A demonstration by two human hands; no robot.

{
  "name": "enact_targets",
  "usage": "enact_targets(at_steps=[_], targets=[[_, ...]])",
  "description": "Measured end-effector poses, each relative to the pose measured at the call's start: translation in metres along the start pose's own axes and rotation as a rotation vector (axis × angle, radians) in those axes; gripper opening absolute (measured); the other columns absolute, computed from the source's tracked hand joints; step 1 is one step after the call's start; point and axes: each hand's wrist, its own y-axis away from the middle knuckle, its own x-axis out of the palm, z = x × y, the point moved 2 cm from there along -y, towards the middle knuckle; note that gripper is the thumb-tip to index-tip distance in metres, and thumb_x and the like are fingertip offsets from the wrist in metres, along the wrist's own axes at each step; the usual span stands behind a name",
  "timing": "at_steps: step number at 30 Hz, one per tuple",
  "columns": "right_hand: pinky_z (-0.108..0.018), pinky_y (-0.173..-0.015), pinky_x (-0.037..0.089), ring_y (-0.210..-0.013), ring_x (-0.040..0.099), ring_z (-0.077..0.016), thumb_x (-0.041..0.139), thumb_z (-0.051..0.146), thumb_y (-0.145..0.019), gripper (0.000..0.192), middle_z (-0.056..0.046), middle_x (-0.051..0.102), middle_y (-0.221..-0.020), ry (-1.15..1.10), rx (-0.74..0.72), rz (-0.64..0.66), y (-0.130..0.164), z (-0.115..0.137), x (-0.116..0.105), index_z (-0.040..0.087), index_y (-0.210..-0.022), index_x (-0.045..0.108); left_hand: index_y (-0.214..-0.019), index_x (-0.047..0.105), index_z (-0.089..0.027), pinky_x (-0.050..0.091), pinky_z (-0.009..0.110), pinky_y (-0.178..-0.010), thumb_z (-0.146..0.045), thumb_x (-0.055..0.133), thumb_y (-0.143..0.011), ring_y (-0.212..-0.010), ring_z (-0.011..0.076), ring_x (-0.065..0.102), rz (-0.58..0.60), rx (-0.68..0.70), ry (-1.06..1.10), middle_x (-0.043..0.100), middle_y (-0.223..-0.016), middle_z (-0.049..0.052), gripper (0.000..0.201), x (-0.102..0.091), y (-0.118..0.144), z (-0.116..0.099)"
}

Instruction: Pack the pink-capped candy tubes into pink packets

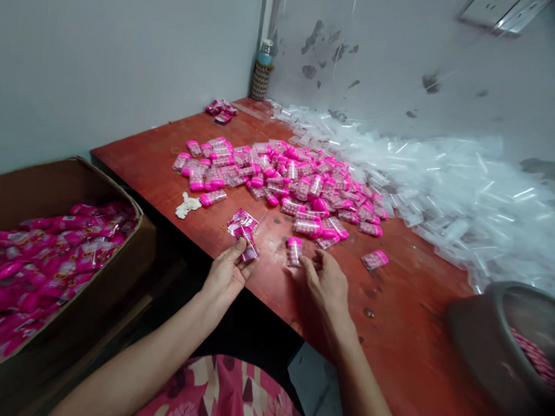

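Beside left hand (226,273), cardboard box (76,181) full of pink packets (40,265).

A red wooden counter (169,166) carries a heap of pink-capped tubes (283,177) at its middle — clear plastic bags (444,178) piled toward two o'clock, a bottle (263,69) at twelve, a few pink packets (221,109) beside it.

left hand (227,272): palm half up, fingers curled, thumb pinched to fingertips | right hand (326,282): palm down, fingers bent forward | both forearms bare, stretched forward, hands near each other
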Motion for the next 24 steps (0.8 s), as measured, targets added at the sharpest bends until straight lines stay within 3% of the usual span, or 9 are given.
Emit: enact_targets(at_steps=[3,6,8,11,14,19,24], targets=[[-0.039,-0.066,0.042,-0.083,0.059,-0.0289,0.043,0.055,-0.076,0.048,-0.014,0.062,-0.094,0.149,0.019,0.08,-0.008,0.014,0.01,0.017,-0.102,0.055,-0.073,0.058,-0.013,0.055,0.028,-0.063,-0.018,0.065,-0.07,-0.066,0.0158,0.064,-0.009,0.008,0.04,0.065,-0.067,0.004,0.008,0.0,0.0,-0.001],[-0.035,-0.057,0.041,-0.067,0.059,-0.0261,0.047,0.054,-0.074,0.04,-0.01,0.062,-0.071,0.12,0.032,0.178,-0.014,0.017,0.017,0.017,-0.081,0.058,-0.074,0.058,-0.013,0.054,0.028,-0.065,-0.019,0.066,-0.069,-0.067,0.0155,0.064,-0.034,0.007,0.068,0.065,-0.068,0.004,0.01,-0.002,-0.002,-0.001],[-0.03,-0.05,0.04,-0.055,0.056,-0.0201,0.049,0.053,-0.073,0.036,-0.005,0.059,-0.061,-0.12,0.068,0.247,-0.01,0.018,0.02,0.018,-0.074,0.055,-0.074,0.058,-0.013,0.054,0.028,-0.065,-0.019,0.066,-0.069,-0.067,0.0152,0.064,-0.054,-0.002,0.087,0.064,-0.068,0.004,0.011,-0.004,-0.004,0.0],[-0.023,-0.041,0.038,-0.045,0.051,-0.0127,0.048,0.049,-0.077,0.031,-0.001,0.058,-0.061,-0.633,0.158,0.391,0.011,0.028,0.025,0.019,-0.08,0.05,-0.074,0.058,-0.013,0.053,0.029,-0.066,-0.019,0.067,-0.068,-0.064,0.0142,0.063,-0.054,-0.016,0.124,0.063,-0.066,0.003,0.012,-0.004,-0.006,0.003],[-0.02,-0.039,0.038,-0.044,0.051,-0.0101,0.05,0.045,-0.079,0.027,0.001,0.059,-0.062,-0.863,0.195,0.479,0.039,0.045,0.029,0.019,-0.083,0.047,-0.073,0.057,-0.013,0.053,0.029,-0.063,-0.019,0.068,-0.067,-0.058,0.0132,0.062,-0.066,-0.024,0.156,0.062,-0.063,0.002,0.013,-0.001,-0.007,0.005],[-0.017,-0.035,0.036,-0.04,0.05,-0.0085,0.051,0.044,-0.079,0.028,0.003,0.058,-0.057,-0.85,0.2,0.52,0.066,0.068,0.038,0.019,-0.088,0.047,-0.071,0.056,-0.011,0.048,0.021,-0.047,-0.021,0.066,-0.069,-0.047,0.011,0.057,-0.063,-0.022,0.147,0.059,-0.058,0.003,0.015,0.002,-0.005,0.007],[-0.017,-0.034,0.035,-0.038,0.048,-0.0079,0.05,0.045,-0.079,0.027,0.004,0.056,-0.055,-0.84,0.214,0.46,0.066,0.073,0.043,0.019,-0.085,0.046,-0.07,0.055,-0.011,0.048,0.023,-0.048,-0.023,0.066,-0.069,-0.048,0.0113,0.056,-0.049,-0.047,0.182,0.058,-0.057,0.002,0.017,0.004,-0.002,0.007]])
